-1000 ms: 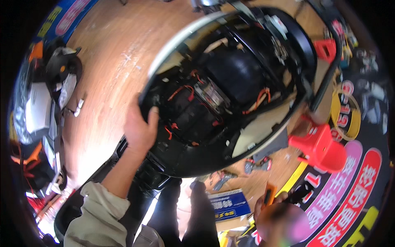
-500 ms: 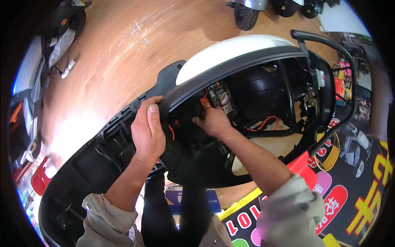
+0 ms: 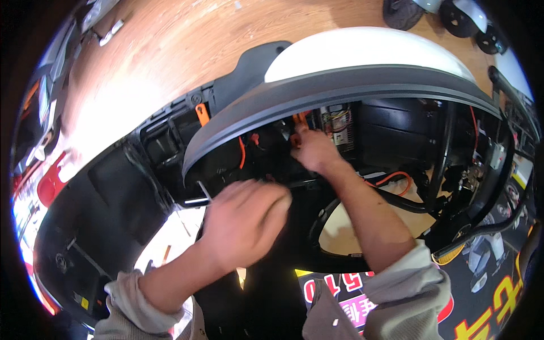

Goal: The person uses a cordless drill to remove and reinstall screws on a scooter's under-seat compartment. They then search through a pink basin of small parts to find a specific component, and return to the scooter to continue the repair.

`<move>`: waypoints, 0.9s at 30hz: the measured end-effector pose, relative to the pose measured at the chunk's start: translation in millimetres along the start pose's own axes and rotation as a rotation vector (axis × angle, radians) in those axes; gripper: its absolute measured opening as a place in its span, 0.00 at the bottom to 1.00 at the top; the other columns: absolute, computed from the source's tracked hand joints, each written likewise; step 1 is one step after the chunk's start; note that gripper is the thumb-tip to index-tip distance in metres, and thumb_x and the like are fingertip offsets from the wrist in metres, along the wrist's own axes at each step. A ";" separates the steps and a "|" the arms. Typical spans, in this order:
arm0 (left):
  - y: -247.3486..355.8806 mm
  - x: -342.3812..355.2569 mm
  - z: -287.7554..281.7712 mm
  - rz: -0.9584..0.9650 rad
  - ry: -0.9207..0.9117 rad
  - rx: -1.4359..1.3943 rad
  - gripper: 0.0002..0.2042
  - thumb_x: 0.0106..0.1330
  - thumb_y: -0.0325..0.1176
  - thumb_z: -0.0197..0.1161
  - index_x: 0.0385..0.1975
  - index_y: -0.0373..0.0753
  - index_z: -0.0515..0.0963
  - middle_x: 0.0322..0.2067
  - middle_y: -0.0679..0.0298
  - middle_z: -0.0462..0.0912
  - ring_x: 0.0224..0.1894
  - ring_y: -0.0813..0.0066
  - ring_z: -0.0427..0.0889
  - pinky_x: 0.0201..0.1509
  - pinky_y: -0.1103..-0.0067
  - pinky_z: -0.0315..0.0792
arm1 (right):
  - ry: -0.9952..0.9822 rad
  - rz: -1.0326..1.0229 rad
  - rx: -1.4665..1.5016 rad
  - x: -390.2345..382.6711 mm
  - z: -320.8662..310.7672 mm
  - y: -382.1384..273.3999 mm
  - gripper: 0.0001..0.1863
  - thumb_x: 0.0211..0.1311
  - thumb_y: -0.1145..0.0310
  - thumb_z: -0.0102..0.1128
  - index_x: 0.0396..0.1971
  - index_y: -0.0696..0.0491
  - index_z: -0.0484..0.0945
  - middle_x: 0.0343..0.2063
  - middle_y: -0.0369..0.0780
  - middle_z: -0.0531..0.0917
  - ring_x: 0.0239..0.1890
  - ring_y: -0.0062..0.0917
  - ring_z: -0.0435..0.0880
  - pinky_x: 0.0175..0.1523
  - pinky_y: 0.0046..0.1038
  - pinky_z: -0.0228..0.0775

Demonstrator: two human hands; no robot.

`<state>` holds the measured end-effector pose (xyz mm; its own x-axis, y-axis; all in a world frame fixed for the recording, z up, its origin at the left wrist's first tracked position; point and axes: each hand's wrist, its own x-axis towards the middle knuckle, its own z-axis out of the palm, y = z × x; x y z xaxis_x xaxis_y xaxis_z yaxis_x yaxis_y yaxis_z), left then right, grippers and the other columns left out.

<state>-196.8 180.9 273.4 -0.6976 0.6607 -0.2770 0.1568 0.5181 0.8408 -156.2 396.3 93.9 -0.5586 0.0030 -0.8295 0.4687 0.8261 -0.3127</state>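
Observation:
Before me is a scooter body with a white curved side panel edged in dark grey trim, its inner bay open. My right hand reaches down into the bay. Its fingers are closed round a small orange piece, apparently a connector; they partly hide it. Beside that hand sits a finned metal electrical unit with wires. My left hand is over the near side of the bay, curled and smeared by motion. A thin silvery rod shows by its fingers; whether it is held I cannot tell.
An orange cable loops inside the bay, near a black tube frame. An orange strip lies at the body's far edge. Scooter wheels stand at the far right, and a red plastic piece at the left.
My left hand has left the panel edge and moved right and nearer to me. My right hand stays in the bay at the orange piece. The view has shifted, and an orange strip now shows.

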 end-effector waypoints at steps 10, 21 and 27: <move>-119.9 71.8 139.9 -0.750 -0.191 0.122 0.23 0.68 0.29 0.57 0.63 0.33 0.72 0.65 0.44 0.76 0.68 0.41 0.74 0.72 0.58 0.69 | -0.028 0.060 0.077 12.6 7.8 -12.9 0.29 0.67 0.57 0.64 0.66 0.52 0.75 0.53 0.54 0.87 0.59 0.47 0.85 0.64 0.45 0.78; -136.4 69.7 142.2 -0.997 0.034 -0.238 0.27 0.69 0.35 0.61 0.67 0.31 0.72 0.69 0.42 0.73 0.74 0.47 0.69 0.77 0.63 0.64 | -0.034 -0.001 0.184 15.9 15.7 -15.7 0.32 0.70 0.65 0.60 0.73 0.46 0.67 0.52 0.54 0.87 0.57 0.50 0.86 0.63 0.44 0.77; -154.2 67.1 149.2 -1.099 0.146 -0.522 0.27 0.72 0.40 0.62 0.69 0.36 0.71 0.71 0.47 0.73 0.74 0.50 0.69 0.77 0.64 0.64 | -0.089 0.084 -0.134 15.2 -21.0 -62.2 0.28 0.68 0.56 0.65 0.67 0.45 0.74 0.52 0.50 0.88 0.58 0.46 0.87 0.60 0.46 0.80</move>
<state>-163.4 226.4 55.8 -0.3597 -0.0751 -0.9300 -0.8402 0.4595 0.2879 -208.1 356.8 110.5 -0.4561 0.0299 -0.8894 0.4122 0.8928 -0.1814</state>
